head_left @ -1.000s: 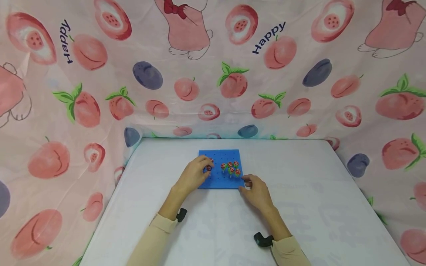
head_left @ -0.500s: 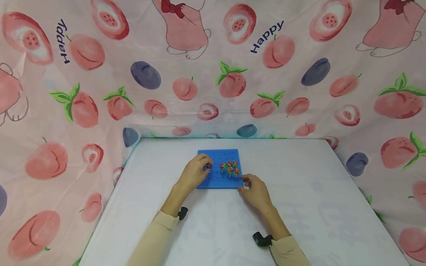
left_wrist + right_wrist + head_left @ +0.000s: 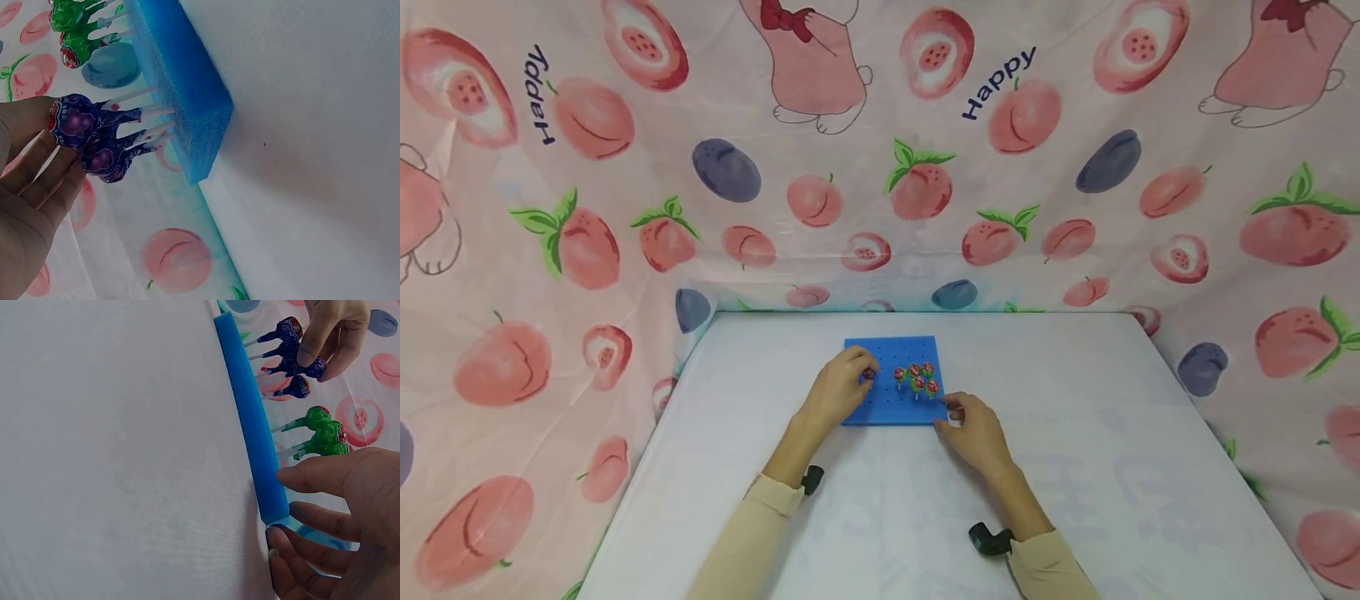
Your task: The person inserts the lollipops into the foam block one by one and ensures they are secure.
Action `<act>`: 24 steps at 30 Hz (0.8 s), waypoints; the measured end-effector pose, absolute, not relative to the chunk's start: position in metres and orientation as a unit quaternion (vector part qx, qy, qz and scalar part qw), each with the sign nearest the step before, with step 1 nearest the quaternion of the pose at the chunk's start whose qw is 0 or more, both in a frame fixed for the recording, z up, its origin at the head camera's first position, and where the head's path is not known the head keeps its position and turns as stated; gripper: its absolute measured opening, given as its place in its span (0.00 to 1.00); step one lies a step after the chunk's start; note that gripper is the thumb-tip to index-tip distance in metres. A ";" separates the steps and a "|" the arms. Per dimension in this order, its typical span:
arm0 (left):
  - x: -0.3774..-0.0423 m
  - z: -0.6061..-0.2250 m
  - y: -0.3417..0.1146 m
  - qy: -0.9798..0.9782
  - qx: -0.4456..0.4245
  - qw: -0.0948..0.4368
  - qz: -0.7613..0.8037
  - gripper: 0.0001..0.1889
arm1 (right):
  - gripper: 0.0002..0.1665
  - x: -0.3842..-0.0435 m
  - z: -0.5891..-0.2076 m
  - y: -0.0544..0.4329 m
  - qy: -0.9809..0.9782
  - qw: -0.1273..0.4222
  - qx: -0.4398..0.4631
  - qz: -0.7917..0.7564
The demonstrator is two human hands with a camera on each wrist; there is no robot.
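Observation:
A blue foam board with rows of small holes lies on the white table. My left hand is over its left part. In the right wrist view, that hand's thumb and fingers pinch the wrapped head of a purple lollipop. Other purple lollipops stand beside it, sticks in the foam. In the left wrist view the pinched head is partly hidden among purple wrappers. Green-wrapped lollipops stand on the board's right half. My right hand holds the board's near right corner, thumb at the front edge.
A white-covered table surrounds the board. Behind it and at both sides hangs a pink curtain printed with fruit and rabbits. Black wrist cameras sit on both forearms.
My left hand has shifted slightly away over the board, and less of the lollipop stick under its fingers shows. My right hand keeps its place at the corner. The head view has drifted a little.

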State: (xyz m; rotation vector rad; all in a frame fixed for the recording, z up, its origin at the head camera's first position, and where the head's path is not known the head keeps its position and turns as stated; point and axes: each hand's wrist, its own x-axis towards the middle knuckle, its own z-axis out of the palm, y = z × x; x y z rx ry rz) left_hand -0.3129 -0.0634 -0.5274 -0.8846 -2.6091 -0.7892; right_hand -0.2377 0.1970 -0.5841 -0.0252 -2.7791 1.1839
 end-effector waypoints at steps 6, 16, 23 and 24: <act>-0.311 -0.527 -0.064 -0.902 -0.304 0.133 -0.276 0.12 | 0.24 -0.237 -0.583 0.197 -0.918 0.064 -0.005 0.390; -0.313 -0.526 -0.060 -0.909 -0.288 0.117 -0.278 0.10 | 0.25 -0.238 -0.585 0.198 -0.920 0.063 -0.004 0.386; -0.313 -0.528 -0.059 -0.917 -0.272 0.085 -0.280 0.10 | 0.25 -0.238 -0.585 0.198 -0.920 0.064 -0.001 0.387; -0.313 -0.528 -0.059 -0.919 -0.269 0.082 -0.277 0.10 | 0.25 -0.238 -0.585 0.198 -0.920 0.064 0.000 0.387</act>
